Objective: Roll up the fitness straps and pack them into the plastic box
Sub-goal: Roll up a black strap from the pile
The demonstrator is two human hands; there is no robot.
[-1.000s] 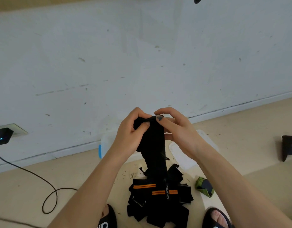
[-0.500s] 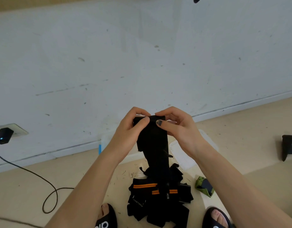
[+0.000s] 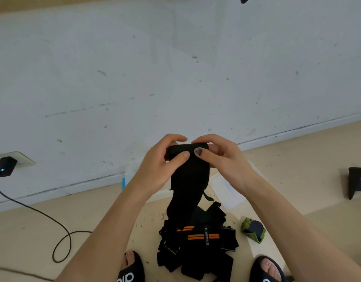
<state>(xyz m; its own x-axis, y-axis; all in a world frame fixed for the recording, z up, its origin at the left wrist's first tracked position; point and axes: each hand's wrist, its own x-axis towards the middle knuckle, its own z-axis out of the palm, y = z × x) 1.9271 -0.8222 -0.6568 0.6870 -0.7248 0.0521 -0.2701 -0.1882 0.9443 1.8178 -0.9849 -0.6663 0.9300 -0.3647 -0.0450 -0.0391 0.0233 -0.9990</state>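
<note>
Hanging from both hands above the beige floor (image 3: pixel 53 220), a long black fabric fitness strap (image 3: pixel 188 180) is held by its rolled upper end, which lies crosswise between the two grips. The left hand (image 3: pixel 161 165) is closed on the left part of the roll, thumb laid across the front and fingers curled over the top; the right hand (image 3: pixel 222 159) is closed on the right part in the same way, its dark-painted thumbnail pressed on the fabric. The unrolled length drops down to a loose pile of black straps with orange stripes (image 3: pixel 198 247) lying on the floor between two black slide sandals, the left sandal (image 3: pixel 130 269) and the right sandal (image 3: pixel 267 269), at the near edge of the floor. Behind the hands, against the foot of the white scuffed wall (image 3: pixel 175 68), a translucent plastic box (image 3: pixel 130 174) is partly hidden by the forearms, and a white flat lid (image 3: pixel 226 190) lies just beside it to the right. A small green and dark rolled strap (image 3: pixel 253 230) rests on the floor right of the pile. At the left edge a black charger (image 3: pixel 4 166) is plugged into a wall socket, and its black cable (image 3: pixel 59 237) loops across the floor.
</note>
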